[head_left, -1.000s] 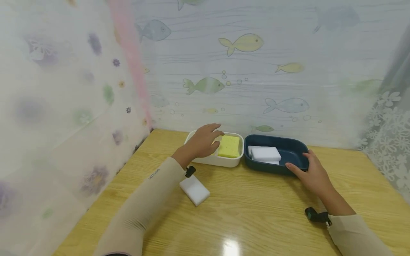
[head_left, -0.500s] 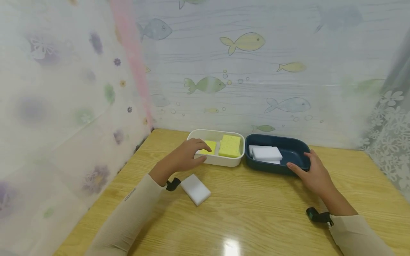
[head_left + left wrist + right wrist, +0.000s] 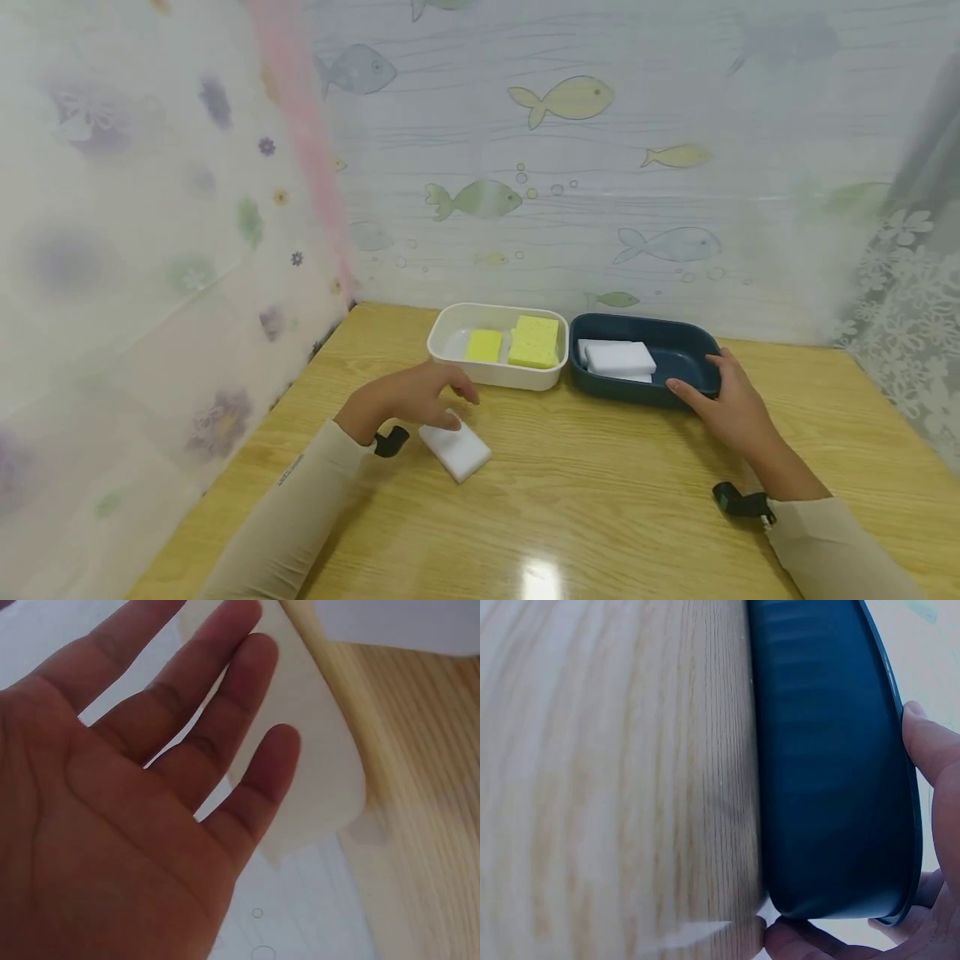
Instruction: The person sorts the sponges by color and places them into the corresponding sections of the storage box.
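Observation:
My left hand [image 3: 408, 398] hovers over the back-left part of a white sponge [image 3: 461, 450] that lies on the table. In the left wrist view its fingers [image 3: 247, 682] are spread and nearly straight, with nothing held. Behind them stands the white tub [image 3: 517, 379], which has a small yellow sponge [image 3: 484, 345] and a thicker yellow sponge or stack [image 3: 536, 342] inside. My right hand [image 3: 731, 408] grips the right end of a dark blue tub [image 3: 682, 333], thumb [image 3: 922, 739] at the rim. Several white sponges [image 3: 621, 358] are piled at that tub's left side.
Both tubs stand side by side on a wood-grain table [image 3: 577, 500], near its back edge. A fish-patterned curtain [image 3: 570, 167] hangs behind, and a flowered sheet [image 3: 150, 292] is on the left.
My left hand has come from above the white tub toward me, down to the white sponge on the table. My right hand keeps its place on the dark blue tub.

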`<state>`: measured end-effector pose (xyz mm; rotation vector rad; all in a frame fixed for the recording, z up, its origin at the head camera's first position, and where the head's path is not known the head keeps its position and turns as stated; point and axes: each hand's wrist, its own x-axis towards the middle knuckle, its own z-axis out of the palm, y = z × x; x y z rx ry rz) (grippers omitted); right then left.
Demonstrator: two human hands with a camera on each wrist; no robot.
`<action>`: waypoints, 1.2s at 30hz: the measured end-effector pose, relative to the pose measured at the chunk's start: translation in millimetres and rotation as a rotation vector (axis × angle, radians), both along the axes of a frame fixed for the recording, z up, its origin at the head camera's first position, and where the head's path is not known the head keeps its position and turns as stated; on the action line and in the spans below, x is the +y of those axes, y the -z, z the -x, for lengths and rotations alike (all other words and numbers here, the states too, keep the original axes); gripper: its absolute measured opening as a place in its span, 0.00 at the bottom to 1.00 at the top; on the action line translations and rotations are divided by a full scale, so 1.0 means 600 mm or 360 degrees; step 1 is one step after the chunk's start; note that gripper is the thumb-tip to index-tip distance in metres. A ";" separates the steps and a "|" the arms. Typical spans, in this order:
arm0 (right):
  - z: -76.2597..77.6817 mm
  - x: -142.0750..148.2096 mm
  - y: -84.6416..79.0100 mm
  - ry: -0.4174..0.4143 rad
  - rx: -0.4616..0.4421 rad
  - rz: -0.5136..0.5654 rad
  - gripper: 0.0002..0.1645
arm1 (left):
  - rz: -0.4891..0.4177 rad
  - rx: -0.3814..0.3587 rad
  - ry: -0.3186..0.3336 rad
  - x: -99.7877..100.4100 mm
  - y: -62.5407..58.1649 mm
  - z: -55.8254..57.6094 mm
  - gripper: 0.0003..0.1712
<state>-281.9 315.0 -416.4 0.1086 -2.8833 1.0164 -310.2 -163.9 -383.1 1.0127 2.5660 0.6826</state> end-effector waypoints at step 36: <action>0.002 0.000 0.005 -0.0097 0.0087 -0.0102 0.47 | 0.0350 0.0016 -0.0075 0.004 0.014 -0.008 0.32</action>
